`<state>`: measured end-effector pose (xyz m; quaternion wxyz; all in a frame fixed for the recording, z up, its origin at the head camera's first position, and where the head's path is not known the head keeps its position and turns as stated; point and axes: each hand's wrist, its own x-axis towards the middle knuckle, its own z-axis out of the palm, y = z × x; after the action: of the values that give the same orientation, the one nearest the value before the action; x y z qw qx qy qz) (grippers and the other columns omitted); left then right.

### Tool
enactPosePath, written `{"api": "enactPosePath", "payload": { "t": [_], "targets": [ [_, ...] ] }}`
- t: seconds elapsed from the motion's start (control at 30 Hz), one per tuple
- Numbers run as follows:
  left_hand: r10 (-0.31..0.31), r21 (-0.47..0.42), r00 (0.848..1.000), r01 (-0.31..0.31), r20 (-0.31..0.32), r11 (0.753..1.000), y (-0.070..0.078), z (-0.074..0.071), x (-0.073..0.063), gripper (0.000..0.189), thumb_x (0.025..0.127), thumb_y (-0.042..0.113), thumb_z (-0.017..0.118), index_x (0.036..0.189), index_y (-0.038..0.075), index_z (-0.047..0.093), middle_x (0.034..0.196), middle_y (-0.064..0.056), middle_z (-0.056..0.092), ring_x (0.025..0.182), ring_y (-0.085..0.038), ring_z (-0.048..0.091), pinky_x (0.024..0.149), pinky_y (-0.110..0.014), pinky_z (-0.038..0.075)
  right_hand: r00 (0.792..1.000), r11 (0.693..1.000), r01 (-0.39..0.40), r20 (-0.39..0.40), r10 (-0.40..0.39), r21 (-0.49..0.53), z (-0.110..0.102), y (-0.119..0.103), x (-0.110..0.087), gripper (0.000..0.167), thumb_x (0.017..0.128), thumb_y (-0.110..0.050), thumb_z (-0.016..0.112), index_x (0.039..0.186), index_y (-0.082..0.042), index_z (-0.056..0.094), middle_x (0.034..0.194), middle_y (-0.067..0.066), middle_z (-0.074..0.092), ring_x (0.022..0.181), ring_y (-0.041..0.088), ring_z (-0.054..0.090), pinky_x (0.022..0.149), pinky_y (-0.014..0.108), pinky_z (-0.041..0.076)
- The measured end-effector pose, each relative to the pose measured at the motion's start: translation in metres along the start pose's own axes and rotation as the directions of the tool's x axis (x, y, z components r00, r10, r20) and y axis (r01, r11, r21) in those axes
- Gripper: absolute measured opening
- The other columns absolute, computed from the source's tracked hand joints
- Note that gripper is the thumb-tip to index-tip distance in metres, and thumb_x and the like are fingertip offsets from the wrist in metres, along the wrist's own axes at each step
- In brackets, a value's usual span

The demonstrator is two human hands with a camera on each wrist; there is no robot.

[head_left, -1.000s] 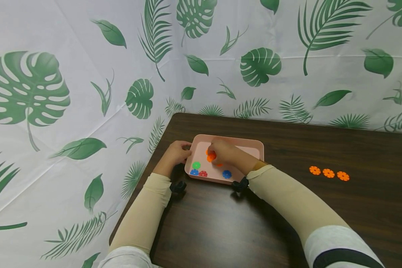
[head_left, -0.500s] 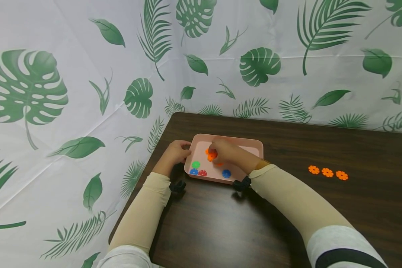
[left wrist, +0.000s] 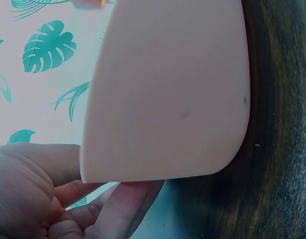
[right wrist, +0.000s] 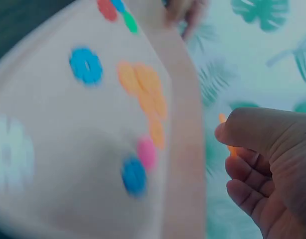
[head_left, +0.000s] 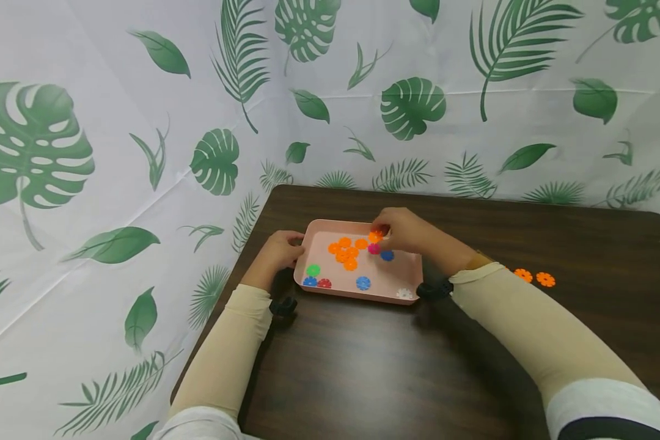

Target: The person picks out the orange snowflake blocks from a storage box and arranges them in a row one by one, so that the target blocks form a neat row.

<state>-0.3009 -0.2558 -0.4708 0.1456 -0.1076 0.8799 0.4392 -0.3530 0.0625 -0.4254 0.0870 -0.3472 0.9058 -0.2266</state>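
My right hand [head_left: 404, 232] pinches an orange flower-shaped disc [head_left: 375, 236] between thumb and fingers, over the far right part of a pink tray [head_left: 321, 223]. In the right wrist view the disc [right wrist: 231, 149] shows only as a thin edge. My left hand [head_left: 275, 252] grips the tray's left end, its fingers at the corner [left wrist: 125, 206] in the left wrist view. Several orange discs [head_left: 345, 252] lie clustered in the tray. A magenta disc [head_left: 374, 249] and a blue disc [head_left: 387, 255] lie below my right hand.
Along the tray's near side lie a green disc [head_left: 313, 270], a red disc [head_left: 324, 283], blue discs [head_left: 363, 283] and a white disc [head_left: 404, 293]. Orange discs [head_left: 546, 279] form a row on the dark table [head_left: 363, 366], one mostly behind my right sleeve. A leaf-patterned cloth [head_left: 352, 110] hangs behind.
My right hand has lifted from the orange cluster and moved right with one orange disc, uncovering the cluster, the magenta disc and the white disc. My left hand stays at the tray's left end.
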Motion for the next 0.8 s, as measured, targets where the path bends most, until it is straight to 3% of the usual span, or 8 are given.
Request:
{"api": "enactPosePath", "payload": {
  "t": [0.23,0.43,0.63,0.8],
  "targets": [
    [0.024,0.020,1.000,-0.024,0.009,1.000,0.002,0.000,-0.001,0.046,0.100,0.015,0.065,0.145,0.009,0.060,0.122,-0.019,0.066,0.097,-0.030,0.071,0.080,-0.042,0.064,0.989,0.994,-0.104,-0.105,0.102,-0.016,-0.052,0.046,-0.059,0.031,0.086,-0.010,0.080,0.114,0.000,0.074,0.103,0.010,0.068,0.091,0.026,0.063,0.082,0.045,0.058],
    [0.015,0.019,1.000,-0.015,0.014,1.000,-0.001,-0.002,-0.002,0.047,0.101,0.016,0.065,0.147,0.009,0.058,0.123,-0.020,0.066,0.095,-0.030,0.072,0.080,-0.041,0.064,0.964,0.974,-0.225,-0.148,0.223,-0.001,-0.081,0.076,-0.111,0.036,0.089,-0.012,0.078,0.122,0.001,0.071,0.108,0.014,0.069,0.097,0.031,0.065,0.085,0.052,0.057],
    [0.036,0.003,0.999,-0.036,0.012,0.999,0.000,-0.002,-0.002,0.047,0.100,0.015,0.065,0.146,0.008,0.059,0.123,-0.020,0.066,0.095,-0.031,0.072,0.081,-0.043,0.064,0.919,0.928,-0.372,-0.131,0.373,0.033,-0.094,0.117,-0.166,0.044,0.094,-0.021,0.076,0.130,0.002,0.066,0.121,0.021,0.064,0.106,0.036,0.060,0.086,0.056,0.054],
    [0.016,0.010,1.000,-0.016,0.023,1.000,0.000,-0.001,0.000,0.047,0.100,0.015,0.065,0.146,0.009,0.058,0.123,-0.020,0.066,0.096,-0.030,0.072,0.081,-0.042,0.064,0.889,0.894,-0.449,-0.108,0.445,-0.013,-0.089,0.155,-0.214,0.047,0.095,-0.022,0.074,0.130,0.008,0.063,0.115,0.024,0.065,0.102,0.040,0.061,0.079,0.055,0.054]
  ]
}}
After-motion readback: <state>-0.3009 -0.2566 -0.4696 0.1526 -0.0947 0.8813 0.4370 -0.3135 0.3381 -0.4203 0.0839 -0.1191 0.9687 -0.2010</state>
